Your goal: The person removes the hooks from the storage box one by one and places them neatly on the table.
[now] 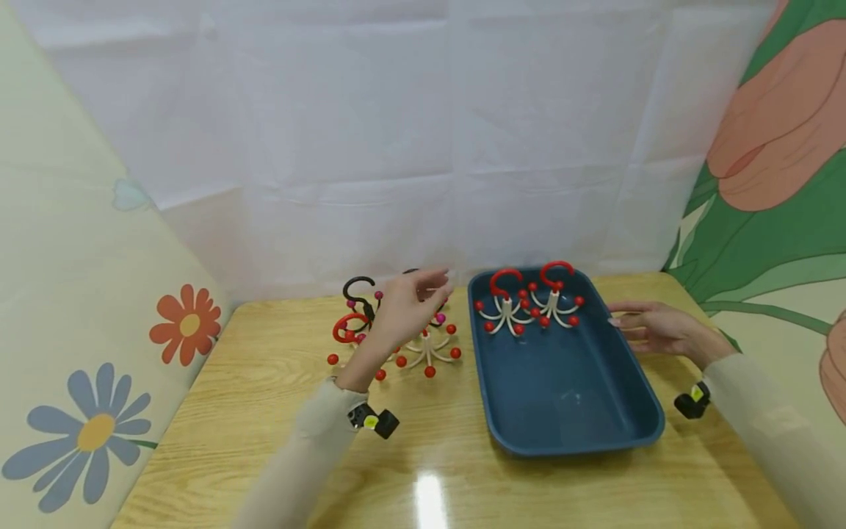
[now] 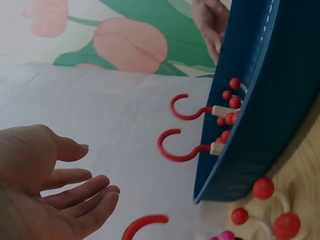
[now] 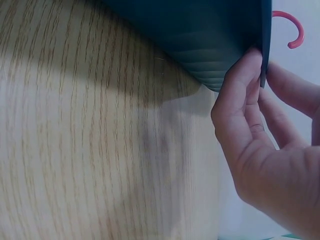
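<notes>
My left hand [image 1: 405, 307] hovers over a group of multi-arm hanging hooks on the table, its fingers slightly bent and nothing between them. A white hook with red balls [image 1: 428, 351] lies just below it, partly covered by the hand. Beside that stand a red-topped hook [image 1: 346, 328] and a black one with pink balls [image 1: 359, 282]. My right hand [image 1: 654, 328] pinches the right rim of a dark blue tray [image 1: 568, 397], thumb and fingers on either side in the right wrist view. Two red-and-white hooks [image 1: 507, 308] [image 1: 555, 300] stand at the tray's far end.
The wooden table [image 1: 264, 411] ends at a white cloth backdrop [image 1: 357, 147] behind the tray. Flower-printed panels [image 1: 79, 294] rise at the left and right sides. Part of another black hook [image 1: 411, 271] shows behind the left hand.
</notes>
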A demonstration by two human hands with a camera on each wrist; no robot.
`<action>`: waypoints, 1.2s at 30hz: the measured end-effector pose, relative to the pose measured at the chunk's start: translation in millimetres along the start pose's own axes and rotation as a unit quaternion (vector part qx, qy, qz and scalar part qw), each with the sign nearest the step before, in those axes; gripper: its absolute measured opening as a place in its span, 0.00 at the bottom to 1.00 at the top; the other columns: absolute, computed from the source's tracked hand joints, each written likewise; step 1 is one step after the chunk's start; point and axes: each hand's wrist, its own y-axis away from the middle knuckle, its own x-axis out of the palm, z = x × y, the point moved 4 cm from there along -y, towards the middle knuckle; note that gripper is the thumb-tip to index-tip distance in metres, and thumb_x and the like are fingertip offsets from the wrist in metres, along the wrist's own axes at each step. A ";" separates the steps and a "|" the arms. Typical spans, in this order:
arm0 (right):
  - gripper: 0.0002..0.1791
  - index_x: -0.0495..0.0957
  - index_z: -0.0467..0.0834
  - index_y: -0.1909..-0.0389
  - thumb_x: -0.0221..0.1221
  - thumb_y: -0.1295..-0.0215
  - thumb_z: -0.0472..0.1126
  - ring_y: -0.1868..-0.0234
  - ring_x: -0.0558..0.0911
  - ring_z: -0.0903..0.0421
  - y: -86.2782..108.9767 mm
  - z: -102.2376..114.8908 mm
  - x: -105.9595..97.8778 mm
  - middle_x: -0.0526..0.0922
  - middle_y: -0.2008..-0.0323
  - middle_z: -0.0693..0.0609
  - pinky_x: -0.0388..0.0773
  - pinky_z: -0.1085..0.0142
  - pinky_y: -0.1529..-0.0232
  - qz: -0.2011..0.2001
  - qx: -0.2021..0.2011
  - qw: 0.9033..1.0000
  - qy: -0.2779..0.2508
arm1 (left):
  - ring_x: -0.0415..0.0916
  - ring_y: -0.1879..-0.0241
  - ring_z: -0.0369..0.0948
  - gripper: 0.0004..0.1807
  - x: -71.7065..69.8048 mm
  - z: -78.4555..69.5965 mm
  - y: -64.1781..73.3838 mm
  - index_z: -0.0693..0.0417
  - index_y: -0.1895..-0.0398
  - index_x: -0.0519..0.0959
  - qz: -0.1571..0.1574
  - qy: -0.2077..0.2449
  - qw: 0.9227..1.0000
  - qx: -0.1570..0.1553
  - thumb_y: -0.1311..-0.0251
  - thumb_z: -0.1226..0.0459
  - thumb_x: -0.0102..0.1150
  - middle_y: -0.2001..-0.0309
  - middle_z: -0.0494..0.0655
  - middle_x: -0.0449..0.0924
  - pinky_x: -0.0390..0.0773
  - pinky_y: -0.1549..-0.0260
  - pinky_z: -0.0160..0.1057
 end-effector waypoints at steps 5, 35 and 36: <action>0.34 0.59 0.47 0.19 0.58 0.20 0.43 0.52 0.87 0.65 0.7 -0.7 -0.6 0.88 0.56 0.66 0.86 0.64 0.49 0.000 0.001 1.000 -0.002 | 0.84 0.38 0.53 0.25 30.0 -2.2 -16.3 0.53 0.27 0.76 0.029 0.024 0.999 -0.017 0.23 0.56 0.59 0.35 0.58 0.83 0.84 0.40 0.49; 0.40 0.51 0.43 0.16 0.59 0.20 0.45 0.52 0.87 0.65 -1.5 -1.5 -1.3 0.87 0.56 0.66 0.86 0.63 0.49 -0.003 -0.001 1.000 0.008 | 0.85 0.41 0.52 0.19 95.6 9.5 -78.0 0.59 0.36 0.83 -0.007 0.047 0.995 -0.083 0.24 0.59 0.60 0.41 0.56 0.87 0.84 0.41 0.51; 0.40 0.51 0.43 0.16 0.59 0.20 0.45 0.51 0.86 0.65 -1.7 -1.7 -1.5 0.87 0.55 0.66 0.86 0.63 0.48 -0.002 -0.002 1.000 0.008 | 0.85 0.42 0.52 0.19 96.1 10.1 -78.3 0.58 0.37 0.84 -0.010 0.047 0.995 -0.082 0.24 0.59 0.60 0.42 0.56 0.88 0.84 0.42 0.51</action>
